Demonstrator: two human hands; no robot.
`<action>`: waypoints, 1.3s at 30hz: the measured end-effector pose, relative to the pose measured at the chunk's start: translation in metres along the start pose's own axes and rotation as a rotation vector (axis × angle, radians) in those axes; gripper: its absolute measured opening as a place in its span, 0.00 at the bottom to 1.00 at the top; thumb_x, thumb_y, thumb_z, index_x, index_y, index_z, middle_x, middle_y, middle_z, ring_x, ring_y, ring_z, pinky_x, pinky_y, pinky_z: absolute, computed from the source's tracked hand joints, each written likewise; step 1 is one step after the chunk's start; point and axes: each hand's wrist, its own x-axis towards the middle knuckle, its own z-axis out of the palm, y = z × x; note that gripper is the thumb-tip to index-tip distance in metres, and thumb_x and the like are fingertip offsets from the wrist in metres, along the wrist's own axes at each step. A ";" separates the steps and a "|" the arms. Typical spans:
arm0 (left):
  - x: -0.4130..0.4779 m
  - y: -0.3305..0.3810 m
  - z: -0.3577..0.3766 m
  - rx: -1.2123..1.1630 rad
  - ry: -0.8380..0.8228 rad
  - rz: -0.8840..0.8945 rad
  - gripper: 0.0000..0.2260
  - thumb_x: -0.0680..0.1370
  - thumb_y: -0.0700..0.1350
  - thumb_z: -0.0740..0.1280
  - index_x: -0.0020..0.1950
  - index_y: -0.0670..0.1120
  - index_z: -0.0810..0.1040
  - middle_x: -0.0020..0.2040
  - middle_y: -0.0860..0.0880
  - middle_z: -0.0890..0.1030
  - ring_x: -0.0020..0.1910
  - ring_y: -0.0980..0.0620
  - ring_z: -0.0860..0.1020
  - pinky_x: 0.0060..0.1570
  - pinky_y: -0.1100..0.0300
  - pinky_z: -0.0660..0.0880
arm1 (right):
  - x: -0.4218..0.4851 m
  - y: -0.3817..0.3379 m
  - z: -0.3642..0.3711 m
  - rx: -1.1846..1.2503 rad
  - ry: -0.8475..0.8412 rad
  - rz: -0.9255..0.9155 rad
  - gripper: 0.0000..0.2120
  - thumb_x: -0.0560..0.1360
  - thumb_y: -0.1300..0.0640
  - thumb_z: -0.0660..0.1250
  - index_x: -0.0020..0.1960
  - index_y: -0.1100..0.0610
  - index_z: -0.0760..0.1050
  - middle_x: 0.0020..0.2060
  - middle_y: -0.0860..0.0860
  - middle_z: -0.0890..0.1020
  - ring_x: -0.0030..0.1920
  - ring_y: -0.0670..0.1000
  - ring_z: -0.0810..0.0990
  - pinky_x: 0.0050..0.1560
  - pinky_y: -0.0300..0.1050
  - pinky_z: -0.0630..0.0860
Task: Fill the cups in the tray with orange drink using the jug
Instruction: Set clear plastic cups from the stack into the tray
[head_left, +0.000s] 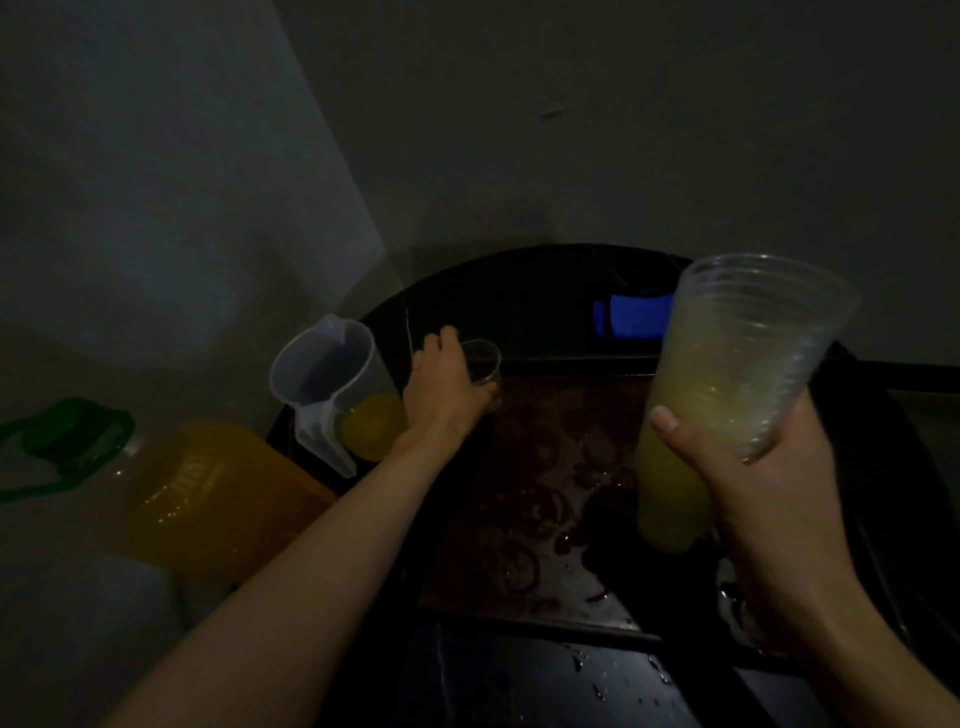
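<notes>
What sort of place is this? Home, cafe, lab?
Likely a dim home corner for serving drinks, not certain: a dark round table against a bare wall, a big bottle of orange drink beside a jug, a stack of plastic cups in the right hand.

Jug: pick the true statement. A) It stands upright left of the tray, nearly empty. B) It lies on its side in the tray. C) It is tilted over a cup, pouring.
A: the jug stands upright left of the tray, with orange drink only at its bottom and no stream leaving its spout.
</notes>
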 end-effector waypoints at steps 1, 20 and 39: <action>0.000 0.000 0.000 0.011 -0.007 -0.012 0.35 0.72 0.52 0.78 0.73 0.45 0.66 0.68 0.44 0.71 0.65 0.43 0.73 0.57 0.47 0.76 | 0.000 0.000 0.001 0.000 -0.001 0.003 0.28 0.58 0.40 0.77 0.57 0.42 0.74 0.50 0.46 0.83 0.49 0.46 0.84 0.45 0.49 0.80; -0.085 0.100 -0.120 -0.859 -0.156 0.499 0.26 0.73 0.62 0.65 0.65 0.48 0.80 0.59 0.56 0.77 0.57 0.58 0.78 0.54 0.61 0.76 | 0.004 0.014 0.004 -0.136 -0.181 0.076 0.22 0.65 0.53 0.82 0.53 0.42 0.75 0.46 0.42 0.84 0.43 0.43 0.83 0.41 0.41 0.78; -0.072 0.128 -0.155 -0.211 -0.329 0.517 0.24 0.68 0.63 0.77 0.58 0.52 0.83 0.52 0.55 0.78 0.46 0.60 0.78 0.43 0.65 0.74 | 0.000 0.004 -0.006 -0.173 -0.237 0.101 0.25 0.64 0.52 0.81 0.56 0.41 0.74 0.44 0.41 0.83 0.41 0.40 0.83 0.35 0.33 0.76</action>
